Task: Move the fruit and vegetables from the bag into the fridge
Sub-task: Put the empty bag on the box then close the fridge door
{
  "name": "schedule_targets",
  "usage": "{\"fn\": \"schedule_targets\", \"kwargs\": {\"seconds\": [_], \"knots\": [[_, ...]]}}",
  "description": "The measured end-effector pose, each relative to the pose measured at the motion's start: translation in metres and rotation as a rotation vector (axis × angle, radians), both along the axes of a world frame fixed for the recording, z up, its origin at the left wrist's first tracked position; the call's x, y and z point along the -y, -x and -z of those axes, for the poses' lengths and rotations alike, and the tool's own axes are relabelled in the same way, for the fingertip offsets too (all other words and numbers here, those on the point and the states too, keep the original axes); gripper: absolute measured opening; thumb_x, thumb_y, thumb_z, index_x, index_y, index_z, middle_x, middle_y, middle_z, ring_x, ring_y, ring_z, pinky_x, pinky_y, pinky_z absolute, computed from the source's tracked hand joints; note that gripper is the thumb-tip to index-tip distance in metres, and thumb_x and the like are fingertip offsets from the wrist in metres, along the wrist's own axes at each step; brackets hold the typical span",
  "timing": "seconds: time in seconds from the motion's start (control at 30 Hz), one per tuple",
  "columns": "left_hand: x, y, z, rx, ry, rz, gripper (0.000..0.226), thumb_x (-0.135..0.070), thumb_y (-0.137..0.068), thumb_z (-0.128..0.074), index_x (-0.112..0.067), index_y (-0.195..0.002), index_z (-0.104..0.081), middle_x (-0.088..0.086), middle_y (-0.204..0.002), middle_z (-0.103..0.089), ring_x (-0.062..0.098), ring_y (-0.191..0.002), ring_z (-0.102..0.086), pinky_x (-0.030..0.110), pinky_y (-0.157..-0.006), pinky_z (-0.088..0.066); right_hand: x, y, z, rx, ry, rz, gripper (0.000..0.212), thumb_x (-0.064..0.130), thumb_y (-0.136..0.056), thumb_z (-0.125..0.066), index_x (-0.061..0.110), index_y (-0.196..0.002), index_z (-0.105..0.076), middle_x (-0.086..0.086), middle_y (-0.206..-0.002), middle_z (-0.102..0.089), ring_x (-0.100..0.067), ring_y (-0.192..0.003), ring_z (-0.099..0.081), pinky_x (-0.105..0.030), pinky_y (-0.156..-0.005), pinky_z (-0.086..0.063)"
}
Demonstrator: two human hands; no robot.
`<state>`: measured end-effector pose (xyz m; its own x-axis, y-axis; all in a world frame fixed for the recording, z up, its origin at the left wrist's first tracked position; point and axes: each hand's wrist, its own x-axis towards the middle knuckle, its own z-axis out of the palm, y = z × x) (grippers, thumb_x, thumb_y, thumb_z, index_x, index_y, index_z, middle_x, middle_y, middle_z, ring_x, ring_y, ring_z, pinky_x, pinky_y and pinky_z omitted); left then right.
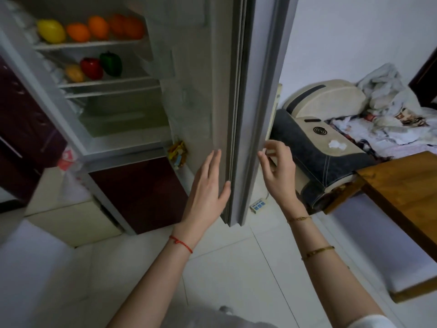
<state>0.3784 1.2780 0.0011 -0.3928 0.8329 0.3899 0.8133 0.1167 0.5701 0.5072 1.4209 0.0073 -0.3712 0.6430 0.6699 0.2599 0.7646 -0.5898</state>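
Fridge [78, 138] stands open; its door [238, 91] is swung out edge-on toward the viewer, between the person's two forearms.

Left hand [208, 183]: fingers straight and close together, palm flat against the inner face of the door near its lower edge. Holds nothing. Red string bracelet [181, 243] on that wrist.

Right hand [279, 166]: on the outer side of the door, fingers loosely bent, fingertips [261, 156] at the door's outer edge. Whether they actually touch the edge cannot be told. Nothing pinched or held. Two gold bangles [319, 252] on that forearm.

Upper shelf [89, 45]: a yellow fruit [50, 30] at the left end, then three oranges [98, 27] in a row toward the right end, close beside one another; the rightmost is blurred.

Middle shelf [106, 81]: a yellow-orange piece [74, 73] at the left, a red pepper [91, 68] just beside it, a green pepper [111, 63] touching the red one on its right. All sit toward the left half of the shelf.

Below the shelves, a clear drawer [123, 119]; contents not discernible. Lower fridge door, dark red [142, 192], is closed.

The bag cannot be identified with certainty; a pale plastic shape with red print [68, 166] sits left of the fridge base.

Right of the door: a padded chair [319, 138] with crumpled cloth [390, 100] behind it, the corner of a wooden table [402, 192], a power strip [259, 205] on the tiled floor [224, 268].
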Motion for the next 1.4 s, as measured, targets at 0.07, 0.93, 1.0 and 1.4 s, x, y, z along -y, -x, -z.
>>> {"fn": "schedule_targets", "kwargs": {"seconds": [0.07,0.93,1.0,1.4], "knots": [[0.011,0.004,0.001,0.001,0.004,-0.001,0.071,-0.026,-0.098,-0.052,-0.019,-0.156,-0.012,-0.001,-0.162,-0.011,0.014,-0.146,-0.021,0.022,-0.115,-0.020,0.014,0.009,0.001,-0.001,-0.015,-0.036,0.032,0.022,-0.097,-0.056,0.011,-0.127,-0.053,-0.003,-0.117,-0.059,0.004,-0.103,-0.049,-0.024,-0.090,-0.045],[0.190,0.141,0.009,0.110,0.084,-0.083,0.083,-0.028,-0.097,-0.054,-0.033,-0.155,0.005,-0.014,-0.162,0.011,0.011,-0.148,-0.014,0.023,-0.106,-0.019,0.189,0.177,-0.002,0.104,-0.181,-0.277,0.054,0.018,-0.100,-0.053,0.007,-0.149,-0.034,-0.003,-0.154,-0.036,-0.019,-0.141,-0.033,-0.043,-0.114,-0.032],[0.199,0.154,0.010,0.116,0.095,-0.097,0.081,-0.029,-0.097,-0.054,-0.032,-0.155,0.002,-0.014,-0.162,0.011,0.013,-0.149,-0.009,0.027,-0.108,-0.016,0.198,0.192,-0.003,0.122,-0.172,-0.307,0.053,0.019,-0.100,-0.052,0.008,-0.149,-0.034,-0.003,-0.155,-0.035,-0.019,-0.141,-0.034,-0.041,-0.115,-0.031],[0.224,0.245,0.011,0.183,0.072,-0.269,0.074,-0.026,-0.099,-0.051,-0.021,-0.156,-0.003,-0.006,-0.163,0.007,0.003,-0.144,-0.005,0.024,-0.109,-0.014,0.207,0.302,-0.003,0.195,-0.117,-0.451,0.051,0.021,-0.102,-0.041,0.015,-0.151,-0.030,0.004,-0.159,-0.026,-0.015,-0.147,-0.022,-0.036,-0.121,-0.023]]}}
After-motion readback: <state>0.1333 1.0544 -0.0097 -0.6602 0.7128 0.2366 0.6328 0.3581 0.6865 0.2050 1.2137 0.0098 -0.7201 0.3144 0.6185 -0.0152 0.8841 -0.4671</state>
